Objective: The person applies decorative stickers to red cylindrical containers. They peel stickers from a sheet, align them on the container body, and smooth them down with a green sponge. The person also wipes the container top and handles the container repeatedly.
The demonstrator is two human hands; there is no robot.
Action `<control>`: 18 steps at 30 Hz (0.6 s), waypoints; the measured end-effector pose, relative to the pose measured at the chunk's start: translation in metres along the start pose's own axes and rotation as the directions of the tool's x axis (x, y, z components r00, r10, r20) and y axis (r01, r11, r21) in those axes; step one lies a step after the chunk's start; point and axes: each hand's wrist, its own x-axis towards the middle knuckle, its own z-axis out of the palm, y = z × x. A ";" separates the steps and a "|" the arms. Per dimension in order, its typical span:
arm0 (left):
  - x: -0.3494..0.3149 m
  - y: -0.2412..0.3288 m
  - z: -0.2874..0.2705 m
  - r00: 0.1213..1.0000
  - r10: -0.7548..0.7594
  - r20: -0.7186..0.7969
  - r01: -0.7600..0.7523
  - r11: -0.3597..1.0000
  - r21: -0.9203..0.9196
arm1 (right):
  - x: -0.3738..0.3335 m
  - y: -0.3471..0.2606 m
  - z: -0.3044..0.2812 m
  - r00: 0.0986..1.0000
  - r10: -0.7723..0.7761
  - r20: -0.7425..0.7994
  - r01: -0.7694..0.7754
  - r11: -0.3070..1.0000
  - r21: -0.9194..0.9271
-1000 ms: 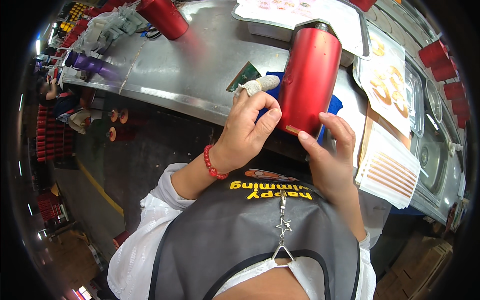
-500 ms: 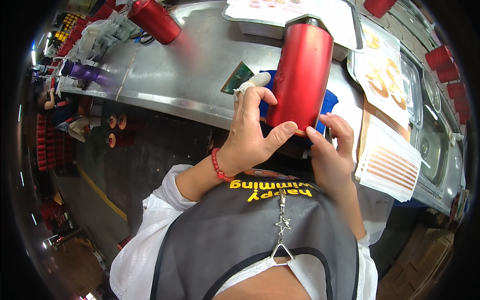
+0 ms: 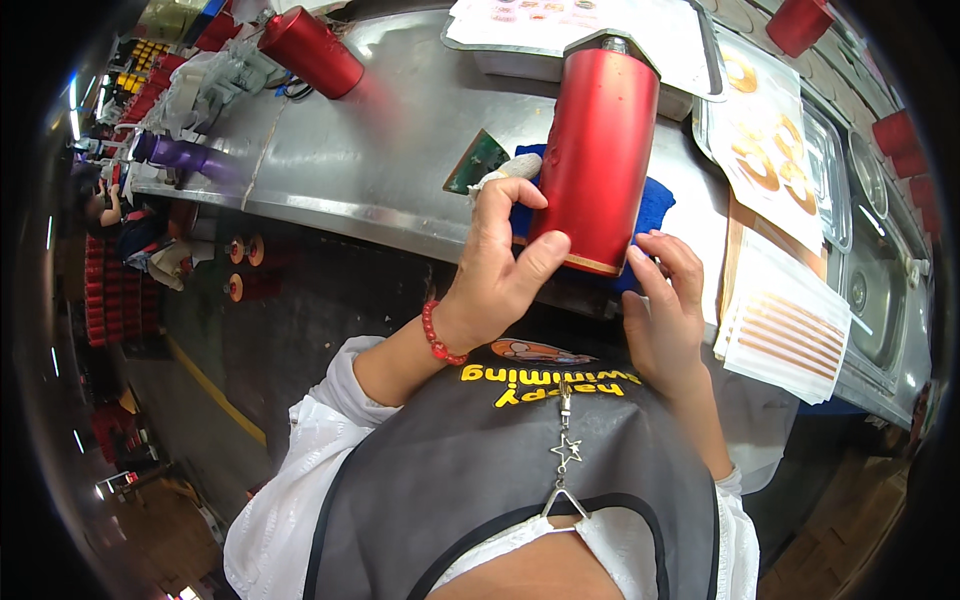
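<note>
A matte red cylinder point(image 3: 603, 150) with a short silvery neck at its far end lies on a blue cloth point(image 3: 655, 203), tilted slightly. A thin gold band point(image 3: 592, 265) runs round its near end. My left hand point(image 3: 505, 240) is closed around its left side, the thumb near the band. A whitish cover point(image 3: 520, 167) sheathes one of its fingers. My right hand point(image 3: 665, 300) is curled at the near right edge, thumb and fingertips against the cylinder by the band. Just left of the cloth lies a flat dark green piece point(image 3: 476, 162).
A white-papered tray point(image 3: 560, 20) stands behind the cylinder. To the right are sheets with gold ring shapes point(image 3: 765, 150) and gold strips point(image 3: 785, 335), then a metal sink point(image 3: 870, 300). Another red cylinder point(image 3: 312, 55) and a purple bottle point(image 3: 180, 155) stand on the metal table's left.
The cylinder has shifted slightly left and turned a little, and more of the gold band shows. My left thumb has moved left along its near end; my right fingertips have lifted a little.
</note>
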 end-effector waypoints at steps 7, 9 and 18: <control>-0.006 0.013 0.005 0.990 0.114 0.086 -0.133 0.956 0.262 | 0.008 0.001 0.008 0.997 0.025 -0.074 -0.022 0.999 0.037; -0.004 0.010 0.006 0.999 0.026 0.025 -0.027 0.999 0.036 | 0.008 0.006 0.014 0.994 0.016 -0.107 -0.013 1.000 0.024; -0.003 0.010 0.014 0.992 -0.119 0.037 0.124 0.966 -0.226 | 0.017 0.005 0.016 0.992 -0.035 -0.123 0.036 0.999 0.007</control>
